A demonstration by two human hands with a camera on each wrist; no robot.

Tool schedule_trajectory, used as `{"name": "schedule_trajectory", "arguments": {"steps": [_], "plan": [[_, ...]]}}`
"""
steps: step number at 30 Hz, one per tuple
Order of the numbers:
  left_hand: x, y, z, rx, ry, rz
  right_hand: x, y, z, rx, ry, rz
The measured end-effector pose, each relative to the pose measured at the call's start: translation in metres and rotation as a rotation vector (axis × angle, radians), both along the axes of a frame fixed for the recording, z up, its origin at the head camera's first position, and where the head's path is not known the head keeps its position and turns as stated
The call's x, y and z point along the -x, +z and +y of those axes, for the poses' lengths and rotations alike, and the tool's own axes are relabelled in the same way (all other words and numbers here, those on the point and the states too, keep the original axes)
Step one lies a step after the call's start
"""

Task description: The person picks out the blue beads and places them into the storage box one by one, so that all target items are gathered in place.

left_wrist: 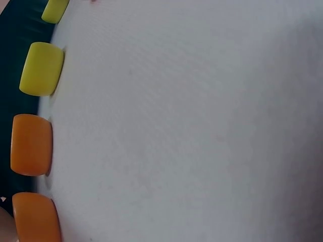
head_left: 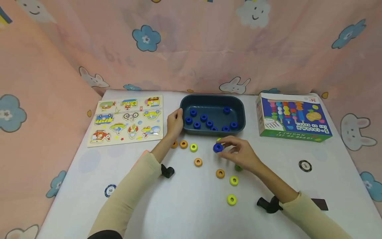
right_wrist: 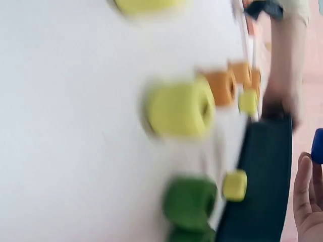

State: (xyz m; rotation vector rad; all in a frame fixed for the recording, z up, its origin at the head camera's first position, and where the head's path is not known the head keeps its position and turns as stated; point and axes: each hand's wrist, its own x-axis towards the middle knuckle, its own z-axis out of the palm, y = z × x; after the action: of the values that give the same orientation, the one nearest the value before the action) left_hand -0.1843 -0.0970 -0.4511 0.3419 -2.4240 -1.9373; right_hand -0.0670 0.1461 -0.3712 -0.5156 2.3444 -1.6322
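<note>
A dark blue tray [head_left: 212, 131] holds several blue rings [head_left: 204, 118], spread over its floor. At the tray's left end, my left hand [head_left: 174, 123] grips the wall. My right hand [head_left: 240, 152] pinches one blue bead ring [head_left: 218, 147] between thumb and fingertips, in front of the tray and above the table; the same ring [right_wrist: 317, 146] shows at the edge of the right wrist view. Orange rings [head_left: 198, 162], yellow rings [head_left: 234, 180] and green rings [right_wrist: 189, 201] lie on the white cloth near that hand. The right hand partly hides a green one.
A picture puzzle board [head_left: 126, 121] lies left of the tray. On the right stands a colourful toy box [head_left: 293, 118]. Poker chips [head_left: 305, 166] lie at both sides, and a dark flat piece [head_left: 320, 204] is beside the right sleeve. A pink patterned curtain [head_left: 191, 59] rises behind.
</note>
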Motion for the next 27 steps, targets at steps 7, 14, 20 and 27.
{"name": "schedule_trajectory", "arguments": {"steps": [7, 14, 20, 27], "plan": [[0.001, -0.002, -0.001, 0.019, 0.005, -0.001, 0.056, -0.012, 0.010, 0.032, -0.081, 0.139], [0.002, -0.004, -0.001, 0.009, 0.007, -0.011, 0.099, -0.039, 0.016, -0.090, -0.158, 0.177], [0.002, -0.005, -0.001, 0.019, 0.003, -0.004, 0.110, -0.044, 0.013, -0.142, -0.214, 0.133], [0.002, -0.004, -0.001, 0.019, 0.001, -0.011, 0.113, -0.042, 0.012, -0.131, -0.224, 0.136]]}}
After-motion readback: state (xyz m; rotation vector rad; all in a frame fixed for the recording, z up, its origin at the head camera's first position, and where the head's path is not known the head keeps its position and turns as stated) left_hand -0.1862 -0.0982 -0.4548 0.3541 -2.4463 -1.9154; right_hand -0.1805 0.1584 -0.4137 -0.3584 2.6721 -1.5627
